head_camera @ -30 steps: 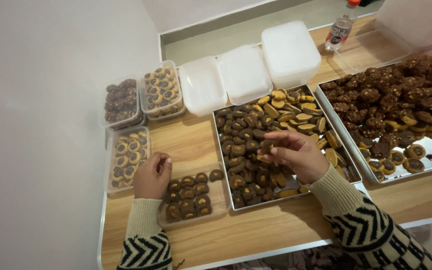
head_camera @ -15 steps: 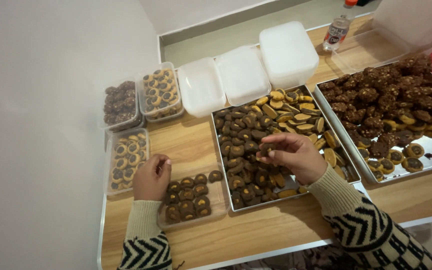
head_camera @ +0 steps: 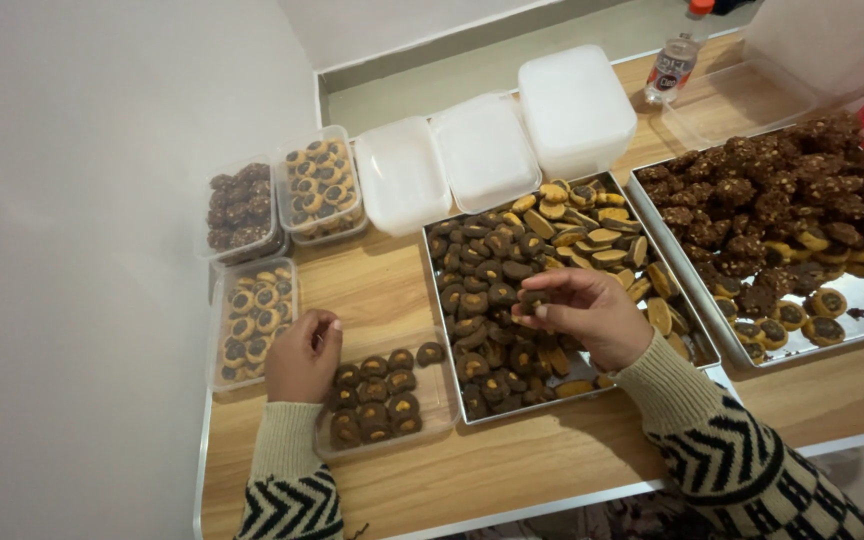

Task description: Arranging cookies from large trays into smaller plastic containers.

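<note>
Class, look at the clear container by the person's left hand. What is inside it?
The clear container holds dark round cookies, some with a yellow centre, filling its left part in rows. The left hand rests at its left edge. Whether a second layer lies beneath is hidden.

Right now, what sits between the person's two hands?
In the head view, between the left hand and right hand: a clear container partly filled with cookies and the tray's left part.

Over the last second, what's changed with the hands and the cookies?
Very little. The right hand has shifted slightly over the middle tray and has its fingertips pinched on a dark cookie, as it did before. The left hand stays on the edge of the clear container of dark cookies. The trays, filled tubs and white lidded boxes have not moved.
</note>
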